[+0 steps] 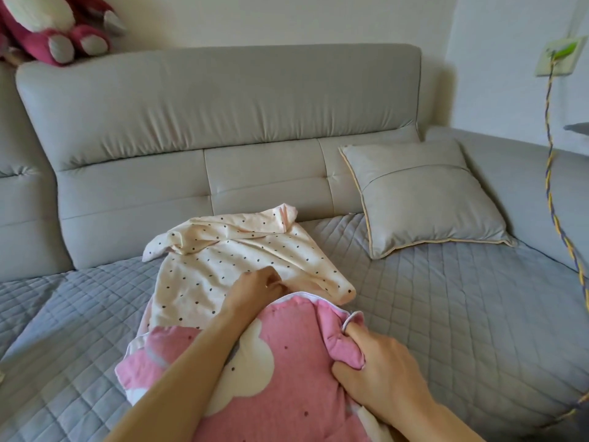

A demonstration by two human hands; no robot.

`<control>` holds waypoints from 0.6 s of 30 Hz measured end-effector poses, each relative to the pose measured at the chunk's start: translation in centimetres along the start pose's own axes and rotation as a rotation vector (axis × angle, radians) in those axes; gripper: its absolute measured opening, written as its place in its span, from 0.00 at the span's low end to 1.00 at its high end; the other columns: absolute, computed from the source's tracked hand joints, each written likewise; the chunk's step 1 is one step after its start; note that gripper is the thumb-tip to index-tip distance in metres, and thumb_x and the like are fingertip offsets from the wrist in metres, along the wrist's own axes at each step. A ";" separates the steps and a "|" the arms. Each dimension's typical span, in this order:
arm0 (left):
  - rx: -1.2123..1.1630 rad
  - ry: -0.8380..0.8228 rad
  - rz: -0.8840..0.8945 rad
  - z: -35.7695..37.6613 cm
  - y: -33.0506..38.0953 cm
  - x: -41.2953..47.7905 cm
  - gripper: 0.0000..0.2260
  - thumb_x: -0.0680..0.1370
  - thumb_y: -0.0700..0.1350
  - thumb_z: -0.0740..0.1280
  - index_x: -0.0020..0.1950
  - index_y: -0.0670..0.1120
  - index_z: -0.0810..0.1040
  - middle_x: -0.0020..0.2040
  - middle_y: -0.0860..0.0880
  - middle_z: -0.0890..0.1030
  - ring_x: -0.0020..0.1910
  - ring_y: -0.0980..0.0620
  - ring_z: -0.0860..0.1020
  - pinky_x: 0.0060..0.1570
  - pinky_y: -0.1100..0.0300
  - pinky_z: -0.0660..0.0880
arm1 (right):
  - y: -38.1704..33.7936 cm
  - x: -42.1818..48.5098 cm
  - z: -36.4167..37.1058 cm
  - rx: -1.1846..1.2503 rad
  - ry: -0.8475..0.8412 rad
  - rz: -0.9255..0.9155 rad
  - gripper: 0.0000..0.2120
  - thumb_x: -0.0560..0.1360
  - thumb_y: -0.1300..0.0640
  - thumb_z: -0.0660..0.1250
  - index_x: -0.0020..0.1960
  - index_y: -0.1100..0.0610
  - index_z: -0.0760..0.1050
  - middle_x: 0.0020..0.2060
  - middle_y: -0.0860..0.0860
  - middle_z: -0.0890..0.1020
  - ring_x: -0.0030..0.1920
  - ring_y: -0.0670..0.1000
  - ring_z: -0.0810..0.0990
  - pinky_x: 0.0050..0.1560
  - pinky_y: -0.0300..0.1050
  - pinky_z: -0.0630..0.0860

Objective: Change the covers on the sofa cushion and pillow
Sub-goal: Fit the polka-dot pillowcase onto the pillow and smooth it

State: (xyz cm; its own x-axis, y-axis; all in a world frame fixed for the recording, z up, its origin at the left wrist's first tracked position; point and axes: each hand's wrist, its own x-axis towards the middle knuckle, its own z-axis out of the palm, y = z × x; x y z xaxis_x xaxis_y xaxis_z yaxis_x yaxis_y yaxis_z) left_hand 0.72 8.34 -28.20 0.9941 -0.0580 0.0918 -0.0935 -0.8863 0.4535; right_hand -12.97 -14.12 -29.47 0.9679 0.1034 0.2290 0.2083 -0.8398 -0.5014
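- Nearest me is a pink quilted cover with white cloud prints (287, 393), lying on the sofa seat right in front of the person, its open mouth turned away from them.
- The right hand (382, 365) is clenched on the rim of that mouth, a bunch of pink fabric gathered in its grip.
- The left hand (258, 285) reaches over the pink cover and pinches a limp cream fabric with black dots (242, 250), which spills out of the mouth towards the backrest.
- I cannot tell whether the cream piece is going in or coming out.
- To do this well, I'd say hold the rim firmly and work the cream fabric straight along the opening, corner by corner, so it doesn't bunch or snag.
- Underneath is a grey quilted seat pad (446, 314), soft enough that things sink a little.
- A grey square cushion with yellow piping (424, 199) leans against the padded grey backrest (223, 100), well apart from the hands.
- A pink-and-white plush toy (54, 30) sits atop the backrest, and a braided yellow-and-blue cord (551, 193) hangs from a wall plate.
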 end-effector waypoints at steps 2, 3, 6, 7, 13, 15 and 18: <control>-0.143 0.109 -0.066 -0.2 -0.3 -0.1 0.03 0.76 0.49 0.65 0.48 0.54 0.77 0.46 0.52 0.82 0.48 0.49 0.80 0.45 0.57 0.75 | -0.1 0.2 0.3 -0.016 0.013 -0.011 0.24 0.69 0.42 0.61 0.63 0.48 0.68 0.30 0.40 0.72 0.36 0.47 0.75 0.31 0.37 0.64; -0.179 0.117 -0.063 -0.3 -0.4 -0.2 0.02 0.75 0.49 0.66 0.46 0.56 0.75 0.45 0.54 0.81 0.47 0.50 0.80 0.45 0.57 0.75 | -0.1 0.4 0.4 -0.023 0.017 -0.013 0.24 0.69 0.42 0.62 0.63 0.48 0.69 0.30 0.39 0.71 0.35 0.47 0.75 0.31 0.38 0.65; -0.208 0.075 -0.005 -0.6 -0.3 -0.6 0.07 0.73 0.48 0.69 0.40 0.58 0.73 0.43 0.58 0.80 0.45 0.54 0.80 0.45 0.58 0.77 | -0.3 0.9 0.6 -0.033 0.019 0.001 0.22 0.69 0.42 0.62 0.61 0.47 0.68 0.30 0.41 0.72 0.34 0.47 0.72 0.31 0.39 0.66; -0.232 0.086 -0.004 -0.7 -0.1 -0.6 0.07 0.73 0.47 0.69 0.40 0.57 0.73 0.43 0.57 0.81 0.44 0.55 0.80 0.43 0.60 0.76 | -0.4 1.0 0.6 -0.034 0.017 0.013 0.22 0.70 0.42 0.62 0.62 0.46 0.67 0.32 0.42 0.73 0.35 0.47 0.74 0.32 0.41 0.68; -0.300 0.014 0.080 -3.7 1.1 1.0 0.09 0.68 0.47 0.75 0.45 0.56 0.79 0.39 0.56 0.81 0.39 0.59 0.79 0.39 0.65 0.71 | -0.9 2.4 0.4 0.089 0.023 0.123 0.23 0.69 0.45 0.65 0.62 0.38 0.65 0.47 0.42 0.70 0.45 0.49 0.74 0.40 0.44 0.71; -0.224 -0.143 0.091 -4.7 1.7 1.6 0.09 0.70 0.45 0.74 0.48 0.56 0.81 0.41 0.56 0.81 0.41 0.59 0.78 0.40 0.66 0.70 | -1.2 3.1 0.0 0.170 0.034 0.145 0.17 0.69 0.50 0.66 0.55 0.40 0.66 0.47 0.42 0.69 0.44 0.49 0.74 0.40 0.44 0.71; 0.031 -0.452 0.113 -5.7 2.9 2.2 0.14 0.74 0.40 0.64 0.53 0.57 0.81 0.53 0.57 0.79 0.53 0.56 0.78 0.51 0.63 0.73 | -1.8 3.3 -0.4 0.176 -0.019 0.135 0.12 0.71 0.54 0.62 0.51 0.40 0.65 0.46 0.43 0.69 0.43 0.47 0.74 0.37 0.41 0.69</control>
State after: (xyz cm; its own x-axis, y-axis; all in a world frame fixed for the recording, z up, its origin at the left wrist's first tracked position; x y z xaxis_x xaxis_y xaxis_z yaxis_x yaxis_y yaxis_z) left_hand 2.30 8.27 -21.62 0.9028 -0.3430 -0.2595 -0.2075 -0.8758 0.4358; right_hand -10.16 -12.47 -27.48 0.9908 0.0083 0.1350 0.0968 -0.7409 -0.6646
